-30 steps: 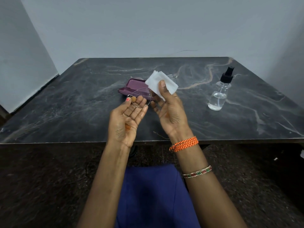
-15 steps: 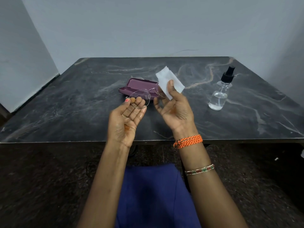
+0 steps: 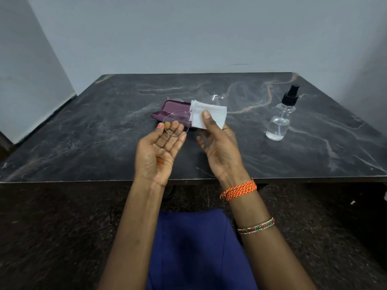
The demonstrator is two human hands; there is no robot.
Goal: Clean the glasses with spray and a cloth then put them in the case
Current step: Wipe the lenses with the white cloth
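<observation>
Bench (image 3: 104,132): dark marble-look, smooth, slight sheen. Glasses (image 3: 177,124): thin metal wire. Cloth (image 3: 215,116): white, matt. Case (image 3: 167,107): maroon, smooth. Bottle (image 3: 279,124): clear, glossy.

Soft even light, wide-angle edge distortion

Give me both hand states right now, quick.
Left hand: fingers closed on the glasses at one lens rim.
Right hand: thumb pinching the white cloth over the other lens.
</observation>
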